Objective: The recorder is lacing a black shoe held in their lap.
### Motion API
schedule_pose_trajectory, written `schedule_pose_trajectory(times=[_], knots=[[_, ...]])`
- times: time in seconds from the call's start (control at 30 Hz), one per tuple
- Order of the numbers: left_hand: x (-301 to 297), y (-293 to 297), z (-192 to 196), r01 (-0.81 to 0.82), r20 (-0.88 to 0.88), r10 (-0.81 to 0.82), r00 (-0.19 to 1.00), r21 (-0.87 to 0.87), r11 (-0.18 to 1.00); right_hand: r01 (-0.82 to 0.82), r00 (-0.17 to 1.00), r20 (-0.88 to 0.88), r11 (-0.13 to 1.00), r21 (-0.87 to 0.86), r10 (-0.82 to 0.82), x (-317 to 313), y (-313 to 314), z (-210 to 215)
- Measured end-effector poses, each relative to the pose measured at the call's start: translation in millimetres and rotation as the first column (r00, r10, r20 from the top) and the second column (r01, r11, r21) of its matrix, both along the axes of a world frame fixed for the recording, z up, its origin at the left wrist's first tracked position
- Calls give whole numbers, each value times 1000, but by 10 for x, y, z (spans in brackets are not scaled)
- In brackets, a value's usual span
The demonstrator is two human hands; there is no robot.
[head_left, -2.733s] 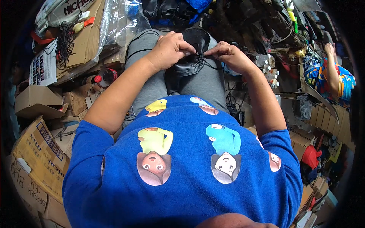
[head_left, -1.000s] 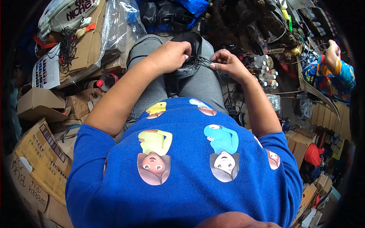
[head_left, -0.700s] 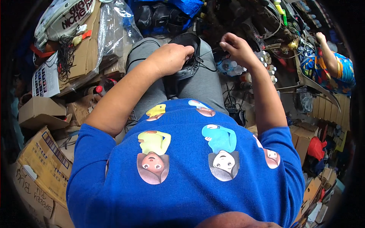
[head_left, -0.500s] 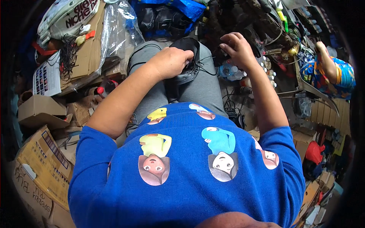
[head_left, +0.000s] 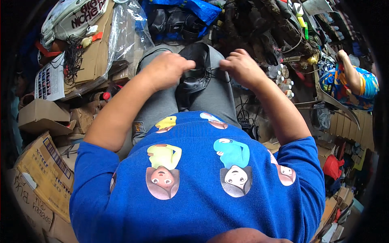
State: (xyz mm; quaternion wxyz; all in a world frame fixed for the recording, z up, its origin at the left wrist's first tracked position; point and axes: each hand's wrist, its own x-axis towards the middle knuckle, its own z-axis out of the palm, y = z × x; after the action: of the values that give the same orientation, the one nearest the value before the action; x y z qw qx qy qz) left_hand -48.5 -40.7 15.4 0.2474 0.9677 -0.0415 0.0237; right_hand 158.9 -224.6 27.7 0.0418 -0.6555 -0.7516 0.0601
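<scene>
A black leather lace-up shoe [head_left: 194, 85] rests on my lap between my grey-trousered thighs, its opening facing up. My left hand [head_left: 170, 69] is closed at the shoe's left side, fingertips against or just over its opening; what they pinch is hidden. To the right of the shoe, my right hand [head_left: 243, 69] is closed in a pinch. Thin black shoelaces [head_left: 214, 70] run from the shoe's eyelets toward its fingers.
More black shoes [head_left: 174, 22] lie ahead beside blue plastic. Flattened cardboard [head_left: 91, 65] and clear plastic are at left. Small bottles [head_left: 283, 81] stand right of my knee; a curved metal blade [head_left: 344, 107] lies beyond. Another person in a colourful garment [head_left: 364, 85] sits at far right.
My right hand has come down and left toward the shoe, its fingers closing near the laces. My left hand has shifted left, off the middle of the shoe's opening.
</scene>
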Motion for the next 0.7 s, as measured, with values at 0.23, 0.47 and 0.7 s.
schedule_pose_trajectory(times=[0.23,0.47,0.7], knots=[[-717,538,206,-442,-154,446,882,-600,667,595,124,-797,687,-417,-591,544,-495,-3],[16,-358,635,53,47,-58,997,-992,117,64,-429,-903,998,-26,4,-300,299,374],[-717,500,292,-450,-30,449,893,-106,887,472,666,-451,804,-361,-594,154,-671,-3]])
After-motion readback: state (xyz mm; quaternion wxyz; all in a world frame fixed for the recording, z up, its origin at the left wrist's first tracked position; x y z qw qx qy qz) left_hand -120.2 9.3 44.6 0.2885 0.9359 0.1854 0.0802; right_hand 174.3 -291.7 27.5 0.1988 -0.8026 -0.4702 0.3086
